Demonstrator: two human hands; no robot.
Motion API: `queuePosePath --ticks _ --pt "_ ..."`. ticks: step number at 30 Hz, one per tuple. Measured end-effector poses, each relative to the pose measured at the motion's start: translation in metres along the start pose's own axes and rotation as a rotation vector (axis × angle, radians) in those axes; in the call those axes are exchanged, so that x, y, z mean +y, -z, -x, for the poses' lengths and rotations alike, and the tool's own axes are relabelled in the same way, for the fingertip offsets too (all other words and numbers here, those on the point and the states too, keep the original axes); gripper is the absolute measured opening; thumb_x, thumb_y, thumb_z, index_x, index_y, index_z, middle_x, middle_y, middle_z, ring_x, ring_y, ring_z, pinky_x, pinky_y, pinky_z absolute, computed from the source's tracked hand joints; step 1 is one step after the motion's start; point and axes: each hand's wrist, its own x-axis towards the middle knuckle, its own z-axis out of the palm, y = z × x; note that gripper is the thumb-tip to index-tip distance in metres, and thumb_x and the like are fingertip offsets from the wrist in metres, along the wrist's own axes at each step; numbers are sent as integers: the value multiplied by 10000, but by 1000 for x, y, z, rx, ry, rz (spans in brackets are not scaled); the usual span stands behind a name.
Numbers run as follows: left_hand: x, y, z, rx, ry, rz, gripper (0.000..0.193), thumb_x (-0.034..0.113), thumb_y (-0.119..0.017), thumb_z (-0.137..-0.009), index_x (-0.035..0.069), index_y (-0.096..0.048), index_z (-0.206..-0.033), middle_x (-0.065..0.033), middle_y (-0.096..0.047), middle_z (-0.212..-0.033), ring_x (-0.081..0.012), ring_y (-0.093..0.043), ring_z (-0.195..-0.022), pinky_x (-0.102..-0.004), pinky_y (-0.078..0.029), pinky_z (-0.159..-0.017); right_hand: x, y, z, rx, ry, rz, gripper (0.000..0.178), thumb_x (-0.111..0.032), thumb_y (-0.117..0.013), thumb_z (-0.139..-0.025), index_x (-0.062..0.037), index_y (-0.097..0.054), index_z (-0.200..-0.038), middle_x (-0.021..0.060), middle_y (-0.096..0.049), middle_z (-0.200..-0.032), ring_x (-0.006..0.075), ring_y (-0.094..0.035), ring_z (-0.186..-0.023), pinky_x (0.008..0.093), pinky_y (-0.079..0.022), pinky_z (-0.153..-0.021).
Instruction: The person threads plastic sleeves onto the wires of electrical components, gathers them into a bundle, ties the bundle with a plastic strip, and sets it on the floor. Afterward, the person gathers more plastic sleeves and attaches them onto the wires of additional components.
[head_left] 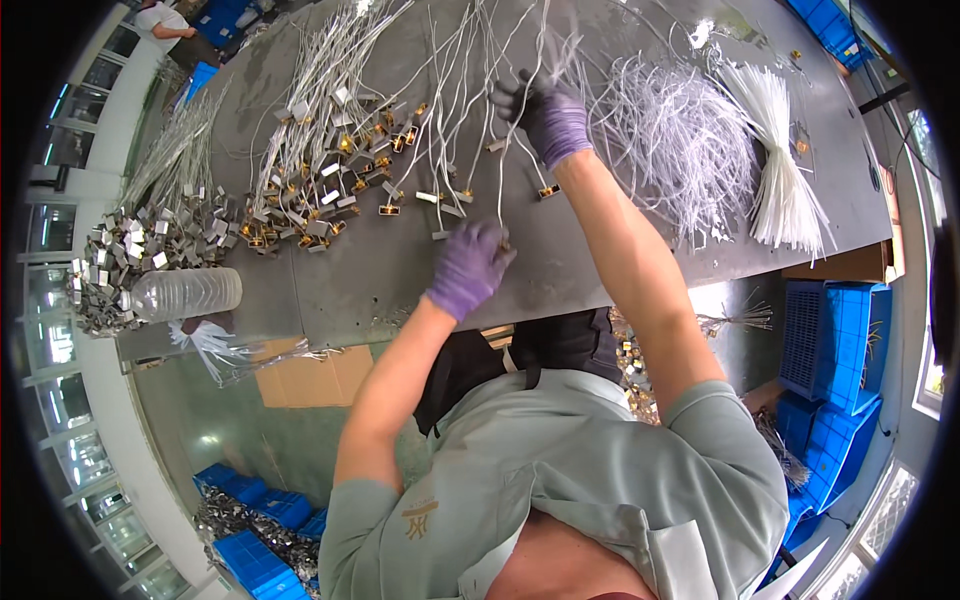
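My left hand (468,268), in a purple glove, is closed near the table's front edge. Its fingers pinch the lower end of a thin pale wire (502,180), where a small end piece partly shows. Farther forward is my right hand (550,118), also gloved in purple with dark fingertips. Its fingers are partly smeared, and thin clear strands (565,58) blur beside them; whether it grips any is unclear. Just left of my hands lie loose wires with small metal and brass-coloured end pieces (390,208). One more such end piece (548,191) rests below my right wrist.
Clear thin strips (680,140) heap to the right, beside a tied white bundle (785,165). Leftward are piled wired parts (310,200), metal pieces (130,235) and a clear plastic bottle (188,293). Blue crates (835,345) stand right of the table (640,268). Another person (165,25) is far left.
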Motion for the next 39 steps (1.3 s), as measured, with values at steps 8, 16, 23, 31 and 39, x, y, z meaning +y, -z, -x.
queuePosePath --ticks 8,16,23,31,39 --pt "27 67 -13 -119 205 149 425 200 -693 -776 53 -548 -1147 -156 -620 -1051 -308 -599 -987 -396 -482 -833 -41 -70 50 -116 115 45 182 -206 -549 -920 -43 -512 -994 -2 -452 -632 81 -366 -458 223 -283 -408" --pt "-11 179 -186 629 450 1053 148 186 -610 -860 50 -670 -853 -44 -647 -700 -158 -632 -683 -331 -497 -610 11 -121 111 -260 52 440 180 -194 -562 -903 -17 -593 -899 23 -532 -624 80 -447 -461 218 -324 -406" --pt "-70 153 -188 668 71 -370 139 106 -525 -786 40 -632 -728 -193 -634 -742 -351 -617 -726 -399 -460 -639 32 -83 146 -400 104 820 279 -247 -534 -933 13 -618 -881 48 -623 -644 100 -583 -546 227 -461 -512" --pt "-99 131 -205 265 260 -1001 239 187 -527 -831 22 -645 -706 -149 -659 -718 -286 -631 -624 -421 -462 -572 45 -55 164 -386 -67 697 311 -239 -504 -953 48 -605 -888 89 -630 -671 137 -609 -543 248 -483 -509" --pt "-128 211 -150 467 184 -370 247 254 -613 -856 14 -647 -902 -121 -655 -778 -267 -616 -695 -386 -458 -611 -7 -30 26 -548 558 1188 385 -322 -576 -907 40 -623 -1028 99 -676 -743 161 -660 -624 246 -507 -541"
